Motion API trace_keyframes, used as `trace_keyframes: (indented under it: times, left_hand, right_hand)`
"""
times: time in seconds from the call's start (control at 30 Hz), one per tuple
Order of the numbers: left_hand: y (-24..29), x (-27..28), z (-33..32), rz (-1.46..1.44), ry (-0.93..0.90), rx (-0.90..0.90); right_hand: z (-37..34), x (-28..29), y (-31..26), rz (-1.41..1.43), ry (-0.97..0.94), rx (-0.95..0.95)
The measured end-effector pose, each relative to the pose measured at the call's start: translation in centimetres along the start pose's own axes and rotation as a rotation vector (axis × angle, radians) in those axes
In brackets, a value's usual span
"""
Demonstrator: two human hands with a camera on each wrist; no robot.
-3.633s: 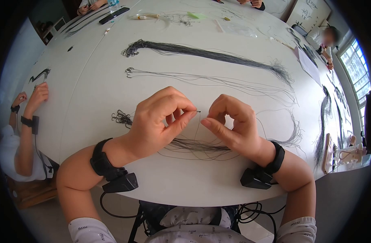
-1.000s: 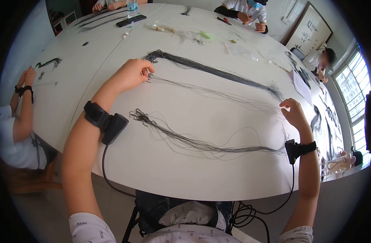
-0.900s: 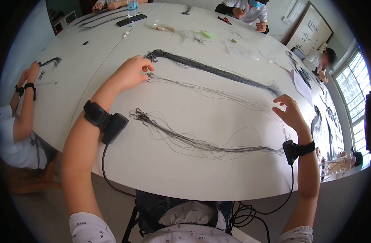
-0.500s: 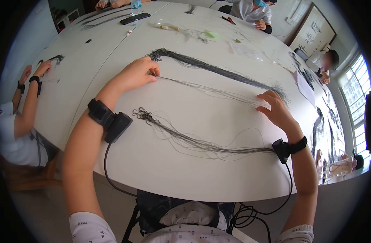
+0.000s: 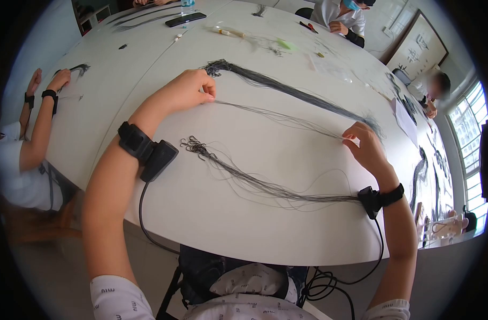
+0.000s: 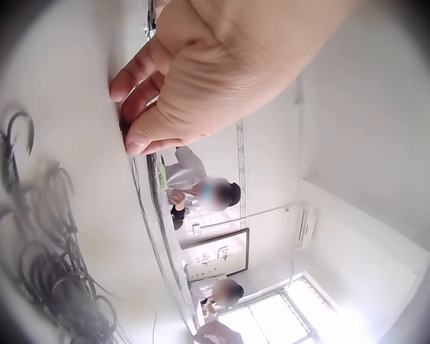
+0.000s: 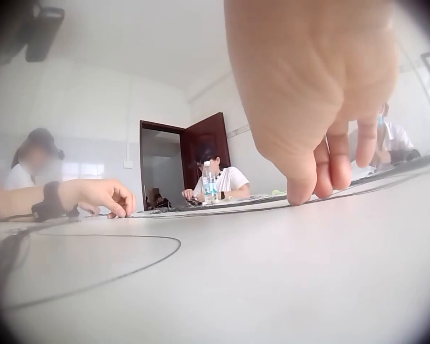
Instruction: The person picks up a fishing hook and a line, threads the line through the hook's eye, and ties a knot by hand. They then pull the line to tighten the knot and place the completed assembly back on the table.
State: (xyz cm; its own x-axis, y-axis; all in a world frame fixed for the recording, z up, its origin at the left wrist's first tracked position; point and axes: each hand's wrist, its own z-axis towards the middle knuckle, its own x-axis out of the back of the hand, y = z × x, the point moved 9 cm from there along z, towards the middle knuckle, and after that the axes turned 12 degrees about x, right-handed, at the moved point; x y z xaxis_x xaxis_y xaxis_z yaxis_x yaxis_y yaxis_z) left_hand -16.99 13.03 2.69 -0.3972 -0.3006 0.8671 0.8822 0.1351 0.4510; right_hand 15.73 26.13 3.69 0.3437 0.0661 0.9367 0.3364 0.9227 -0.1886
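Observation:
My left hand [image 5: 186, 92] pinches the hook end of a thin bundle of hooked fishing lines [image 5: 265, 111] between thumb and fingers. The hooks are mostly hidden in its fingertips; in the left wrist view the lines [image 6: 145, 204] run away from beneath that hand. At the other end, my right hand [image 5: 365, 146] pinches the same lines near their loose tails, low over the table. Nearer my body lies a thicker bundle of hooked fishing lines [image 5: 276, 188], its dark hooks [image 5: 197, 147] at the left. Beyond my hands lies the thickest bundle [image 5: 292, 89], hooks at its left end.
The white table [image 5: 244, 234] carries a phone [image 5: 186, 20], a bottle [image 5: 187, 5], red-handled pliers [image 5: 308, 26] and a paper sheet [image 5: 404, 120]. Other people sit around it, one person's hands [image 5: 49, 80] at the left. Camera cables [image 5: 334, 290] hang below the edge.
Both hands were close together over the near bundle, the left pinching a small dark piece. They have parted to the thin bundle; the right has slid left along the lines and now pinches them.

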Motion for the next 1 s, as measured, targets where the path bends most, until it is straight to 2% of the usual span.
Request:
trace_keyframes:
  times: [0.13, 0.2, 0.23, 0.3, 0.33, 0.4, 0.43, 0.5, 0.63, 0.7, 0.77, 0.93, 1.0]
  left_hand:
    - [1.0, 1.9, -0.1, -0.037, -0.062, 0.043]
    - [0.5, 1.0, -0.4, -0.128, -0.276, 0.210]
    - [0.6, 1.1, -0.4, -0.128, -0.273, 0.214]
    - [0.8, -0.8, -1.3, -0.109, -0.525, 0.245]
    - [1.0, -0.8, -1.5, -0.111, -0.523, 0.248]
    - [1.8, -2.3, -3.0, -0.073, -0.720, 0.202]
    - [1.6, -2.4, -3.1, -0.077, -0.721, 0.205]
    - [2.0, -3.4, -4.3, -0.033, -0.859, 0.111]
    - [2.6, -3.2, -4.8, 0.013, -0.876, 0.122]
    - [3.0, -3.8, -5.2, 0.056, -0.902, 0.091]
    - [3.2, -4.1, -5.3, 0.080, -0.895, 0.097]
    - [3.2, -3.9, -5.5, 0.088, -0.897, 0.134]
    - [3.1, -4.2, -5.3, 0.092, -0.880, 0.128]
  right_hand:
    - [0.8, 0.5, -3.0, 0.001, 0.026, 0.081]
    - [1.4, 0.4, -4.6, -0.001, 0.021, 0.120]
    - [1.8, 0.3, -5.7, 0.031, 0.018, 0.164]
    - [2.7, 0.0, -7.8, 0.062, 0.015, 0.213]
    - [3.3, -0.5, -9.2, 0.118, -0.013, 0.252]
    - [4.1, -1.3, -12.2, 0.213, -0.050, 0.303]
    - [4.5, -1.8, -13.5, 0.210, -0.061, 0.341]
    - [5.0, -2.9, -16.1, 0.252, -0.095, 0.394]
    - [6.4, -5.0, -20.5, 0.385, -0.148, 0.442]
    - [6.6, -7.1, -21.9, 0.321, -0.311, 0.411]
    - [7.0, -8.5, -22.8, 0.321, -0.303, 0.423]
    - [8.8, -9.5, -23.6, 0.293, -0.139, 0.396]
    - [9.6, -9.7, -23.7, 0.277, -0.146, 0.375]
